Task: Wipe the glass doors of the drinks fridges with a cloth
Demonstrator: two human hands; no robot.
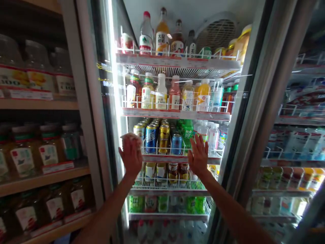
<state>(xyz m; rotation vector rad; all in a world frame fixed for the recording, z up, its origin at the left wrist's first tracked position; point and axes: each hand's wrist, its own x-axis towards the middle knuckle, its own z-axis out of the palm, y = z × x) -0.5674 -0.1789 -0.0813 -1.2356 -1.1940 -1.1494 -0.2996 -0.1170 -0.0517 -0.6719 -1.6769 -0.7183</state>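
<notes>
My left hand (pixel 131 156) presses a crumpled pale cloth (pixel 132 137) toward the glass door (pixel 177 134) of a lit drinks fridge, left of the can shelf. The cloth sticks out above and beside my fingers. To the right, my right hand (pixel 199 156) is raised with its fingers spread and nothing held, seemingly flat against the same glass. Faint reflections lie across the pane. Behind it, between my hands, stand a blue can (pixel 151 138), a gold can (pixel 164 139) and a small blue can (pixel 176 144).
Bottled drinks fill the upper fridge shelves (pixel 175 114). Wooden shelves (pixel 40 103) with large juice bottles stand at the left. A metal door frame (pixel 264 101) runs up the right side, with another stocked fridge (pixel 291 159) beyond it.
</notes>
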